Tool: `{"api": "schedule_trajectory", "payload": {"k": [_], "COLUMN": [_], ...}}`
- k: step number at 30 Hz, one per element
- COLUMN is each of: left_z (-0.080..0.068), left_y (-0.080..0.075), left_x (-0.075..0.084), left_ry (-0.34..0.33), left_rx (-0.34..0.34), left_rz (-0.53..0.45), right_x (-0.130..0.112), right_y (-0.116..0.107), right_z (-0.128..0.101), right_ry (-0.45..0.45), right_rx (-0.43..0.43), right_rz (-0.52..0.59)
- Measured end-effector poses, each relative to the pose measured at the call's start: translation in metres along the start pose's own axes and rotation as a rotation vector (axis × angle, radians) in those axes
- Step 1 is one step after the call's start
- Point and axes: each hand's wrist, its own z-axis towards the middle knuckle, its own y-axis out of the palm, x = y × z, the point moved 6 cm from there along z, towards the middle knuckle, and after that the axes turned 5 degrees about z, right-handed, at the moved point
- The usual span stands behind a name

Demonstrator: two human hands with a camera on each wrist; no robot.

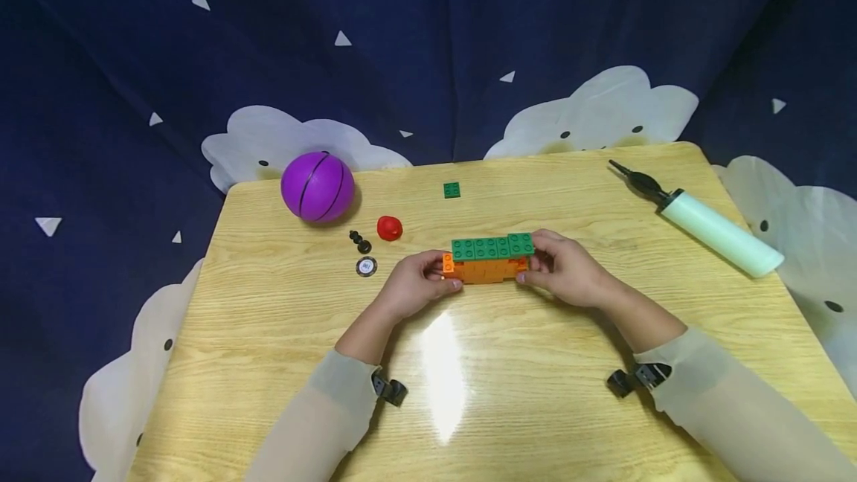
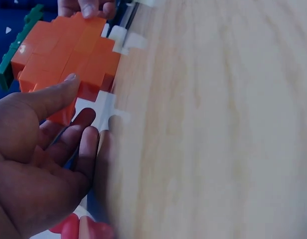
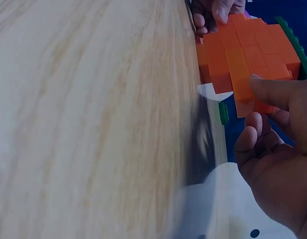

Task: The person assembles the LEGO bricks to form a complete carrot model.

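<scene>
Between both hands stands a block build [image 1: 485, 271] of orange toy bricks, topped by a row of green bricks [image 1: 492, 247]. My left hand [image 1: 416, 285] grips its left end, the thumb on the near face and the fingers behind. At the other end my right hand [image 1: 569, 271] pinches the orange part the same way. In the left wrist view, the left thumb lies flat against the stepped orange wall [image 2: 69, 55]. The right wrist view shows the right thumb pressed on the orange bricks [image 3: 253, 55], with the green layer along the far side.
A loose green brick [image 1: 451, 190] lies behind the build. Left of it are a red rounded object [image 1: 390, 228], a small black piece [image 1: 360, 242], a poker chip [image 1: 366, 267] and a purple ball [image 1: 318, 187]. A pale green hand pump [image 1: 719, 230] lies at the right.
</scene>
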Motion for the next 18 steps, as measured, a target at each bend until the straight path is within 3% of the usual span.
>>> {"api": "schedule_trajectory", "payload": {"k": [11, 18], "left_z": [0.006, 0.015], "left_y": [-0.011, -0.023], "left_x": [0.003, 0.009], "left_ry": [0.04, 0.069], "left_rx": [-0.146, -0.103], "left_rz": [-0.108, -0.097], "right_x": [0.002, 0.004], "right_y": [-0.003, -0.004], "right_z": [-0.003, -0.002], "right_ry": [0.043, 0.037], "right_rx": [-0.009, 0.002], "right_rz": [-0.007, -0.024]}}
